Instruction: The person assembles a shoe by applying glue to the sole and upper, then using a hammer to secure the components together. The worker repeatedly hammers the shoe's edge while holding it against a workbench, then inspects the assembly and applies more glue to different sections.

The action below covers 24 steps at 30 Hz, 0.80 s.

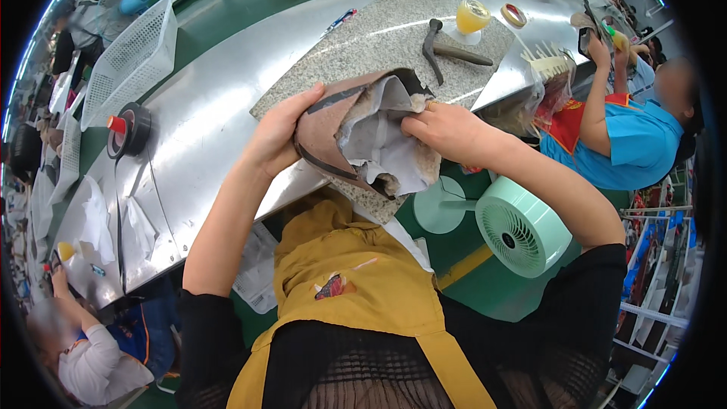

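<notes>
A brown shoe upper (319,130) with dark trim, a pale lining and fuzzy fleece edges is held up over the near edge of the stone slab (333,60). My left hand (282,127) is wrapped round its outer left side. With bent fingers, my right hand (447,130) pinches the fleecy edge at the right of the opening; its fingertips are partly hidden in the lining. Beyond the upper, a hammer (453,53) with a wooden handle lies on the slab. Near it stand a small jar of yellow liquid (471,17) and a roll of tape (513,15).
The metal worktable (219,68) runs leftward, bearing a black tape reel (133,130) and white scraps (97,216). White plastic baskets (135,64) stand beyond it. A mint-green fan (522,227) is at my right. Co-workers sit at right (636,129) and lower left (91,356).
</notes>
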Tool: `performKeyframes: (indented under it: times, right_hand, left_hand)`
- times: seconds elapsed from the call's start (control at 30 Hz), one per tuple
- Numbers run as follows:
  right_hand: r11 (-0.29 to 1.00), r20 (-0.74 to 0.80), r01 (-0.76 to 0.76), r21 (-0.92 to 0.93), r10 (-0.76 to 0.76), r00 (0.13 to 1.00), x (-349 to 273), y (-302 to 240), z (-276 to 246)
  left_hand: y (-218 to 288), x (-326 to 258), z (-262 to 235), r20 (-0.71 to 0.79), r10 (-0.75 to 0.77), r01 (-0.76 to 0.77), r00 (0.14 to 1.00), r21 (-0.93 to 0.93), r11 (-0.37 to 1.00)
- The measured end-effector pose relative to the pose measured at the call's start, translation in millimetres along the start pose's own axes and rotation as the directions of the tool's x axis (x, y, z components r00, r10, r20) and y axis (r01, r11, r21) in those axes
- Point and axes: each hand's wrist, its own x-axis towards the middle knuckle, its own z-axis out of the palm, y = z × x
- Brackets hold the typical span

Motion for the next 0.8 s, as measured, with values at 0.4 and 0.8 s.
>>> performKeyframes:
  times: [0.4,0.8]
  right_hand:
    - [0.994,-0.536,-0.083,-0.074,0.03,0.844,-48,-6,-41]
    - [0.857,-0.478,-0.458,0.237,0.513,0.713,-67,9,-18]
  left_hand:
    - [16,0,-18,0.197,0.011,0.024,0.98,-0.178,0.984]
    - [19,2,5,0.141,0.173,-0.182,0.975,0.052,0.982]
